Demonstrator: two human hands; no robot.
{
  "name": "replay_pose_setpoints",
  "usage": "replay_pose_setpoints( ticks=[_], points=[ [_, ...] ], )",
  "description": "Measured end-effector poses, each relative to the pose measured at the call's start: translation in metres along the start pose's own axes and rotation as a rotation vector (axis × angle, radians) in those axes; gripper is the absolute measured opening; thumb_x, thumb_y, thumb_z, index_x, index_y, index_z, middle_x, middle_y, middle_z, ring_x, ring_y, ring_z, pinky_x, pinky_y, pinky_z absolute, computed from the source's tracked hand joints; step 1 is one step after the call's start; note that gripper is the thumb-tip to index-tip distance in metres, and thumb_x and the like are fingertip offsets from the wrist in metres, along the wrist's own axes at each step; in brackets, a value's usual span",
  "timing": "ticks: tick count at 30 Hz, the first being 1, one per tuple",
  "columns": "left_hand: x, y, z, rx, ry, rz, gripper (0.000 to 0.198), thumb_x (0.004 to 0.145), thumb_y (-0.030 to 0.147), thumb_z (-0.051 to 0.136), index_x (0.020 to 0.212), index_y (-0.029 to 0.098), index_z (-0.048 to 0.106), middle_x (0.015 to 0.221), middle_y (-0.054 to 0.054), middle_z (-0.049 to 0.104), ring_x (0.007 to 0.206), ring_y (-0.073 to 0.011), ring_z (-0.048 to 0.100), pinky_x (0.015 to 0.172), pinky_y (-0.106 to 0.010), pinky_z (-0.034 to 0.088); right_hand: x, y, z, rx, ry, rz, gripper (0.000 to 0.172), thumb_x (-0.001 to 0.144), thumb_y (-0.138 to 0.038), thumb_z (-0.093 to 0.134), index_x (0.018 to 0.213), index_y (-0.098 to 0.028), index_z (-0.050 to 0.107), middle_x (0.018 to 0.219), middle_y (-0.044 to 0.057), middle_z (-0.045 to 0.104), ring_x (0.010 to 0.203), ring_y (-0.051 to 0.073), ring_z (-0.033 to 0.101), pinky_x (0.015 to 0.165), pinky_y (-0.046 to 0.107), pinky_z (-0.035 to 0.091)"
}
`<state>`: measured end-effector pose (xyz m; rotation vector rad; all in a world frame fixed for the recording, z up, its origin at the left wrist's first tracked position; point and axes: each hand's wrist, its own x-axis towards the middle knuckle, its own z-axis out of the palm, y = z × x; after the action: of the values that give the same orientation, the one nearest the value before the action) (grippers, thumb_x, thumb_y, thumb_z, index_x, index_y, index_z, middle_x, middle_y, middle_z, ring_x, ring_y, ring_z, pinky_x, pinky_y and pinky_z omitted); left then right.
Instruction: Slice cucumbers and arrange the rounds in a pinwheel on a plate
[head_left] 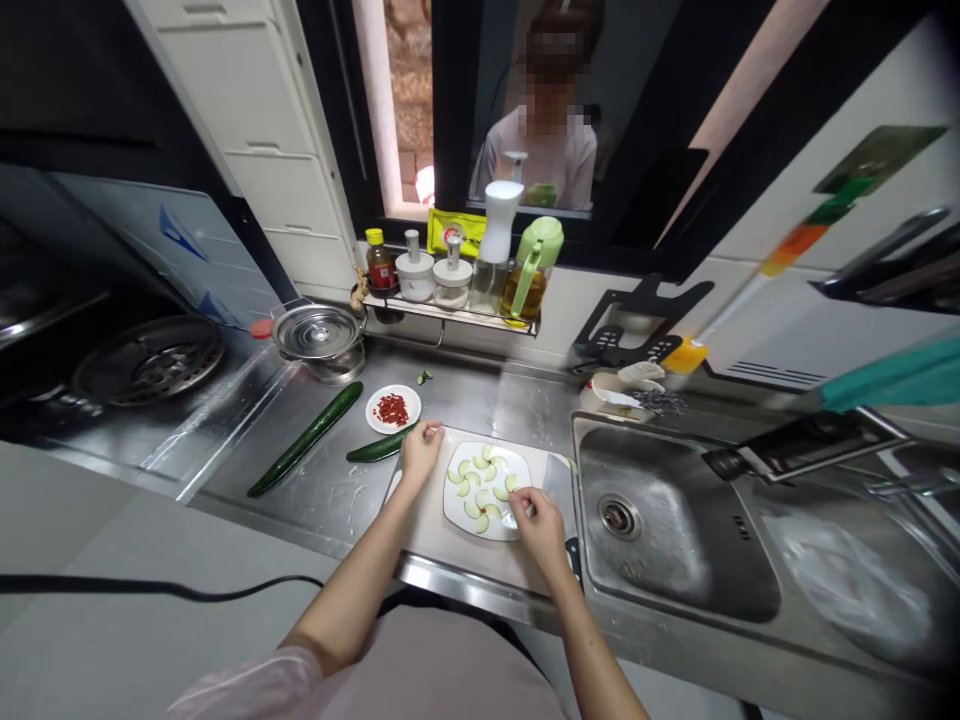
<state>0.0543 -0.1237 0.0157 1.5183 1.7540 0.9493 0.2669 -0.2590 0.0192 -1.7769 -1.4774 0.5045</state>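
Observation:
A white square plate (454, 512) with several pale green cucumber slices (480, 478) lies on a cutting board (427, 535) on the steel counter. My left hand (420, 450) rests at the plate's upper left corner, fingers curled and pinched; what it holds I cannot make out. A cut cucumber piece (379, 447) lies just left of that hand. My right hand (538, 522) is at the plate's lower right edge, fingertips pinched close to a slice. A cleaver blade (559, 478) lies on the board right of the plate.
A whole cucumber (307, 437) and a small dish of red chili (392, 408) lie at the left. A steel sink (675, 520) opens at the right. Behind are a lidded pot (319, 335), a shelf of condiment bottles (457, 270), and a person's reflection in the window.

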Motion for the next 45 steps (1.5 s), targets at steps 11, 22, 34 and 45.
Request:
replay_pose_setpoints(
  ticks=[11,22,34,45],
  points=[
    [0.103,-0.037,-0.029,0.258,0.267,-0.336,0.03,0.09,0.037,0.043,0.106,0.026,0.065,0.104,-0.008,0.071,0.097,-0.0244,0.063,0.083,-0.036,0.042,0.001,-0.008,-0.006,0.036,-0.005,0.0,0.038,0.085,-0.053,0.049,0.071,-0.02,0.062,0.067,0.003,0.06,0.067,0.017,0.052,0.063,0.028,0.038],
    [0.162,-0.049,-0.048,0.64,-0.014,-0.135,0.021,0.082,0.026,0.053,0.09,0.025,0.073,0.108,-0.014,0.067,0.111,-0.0326,0.052,0.09,-0.044,0.035,-0.006,0.005,-0.014,0.01,-0.016,0.073,0.04,0.086,-0.054,0.047,0.073,-0.02,0.064,0.067,0.005,0.061,0.068,0.019,0.054,0.063,0.029,0.04],
    [0.179,-0.058,-0.044,0.779,-0.161,-0.007,0.016,0.078,0.021,0.057,0.085,0.019,0.071,0.102,-0.016,0.068,0.11,-0.0325,0.053,0.092,-0.043,0.035,-0.004,0.008,-0.024,0.004,-0.019,0.108,0.041,0.085,-0.055,0.047,0.074,-0.02,0.065,0.069,0.007,0.062,0.067,0.02,0.054,0.063,0.03,0.041],
    [0.174,-0.061,-0.048,0.519,-0.019,-0.166,0.017,0.076,0.025,0.058,0.086,0.02,0.07,0.093,-0.01,0.072,0.095,-0.0265,0.064,0.08,-0.033,0.045,-0.004,0.011,-0.022,-0.006,-0.01,0.097,0.041,0.085,-0.055,0.046,0.074,-0.02,0.065,0.067,0.005,0.062,0.066,0.019,0.054,0.063,0.03,0.04]
  ],
)
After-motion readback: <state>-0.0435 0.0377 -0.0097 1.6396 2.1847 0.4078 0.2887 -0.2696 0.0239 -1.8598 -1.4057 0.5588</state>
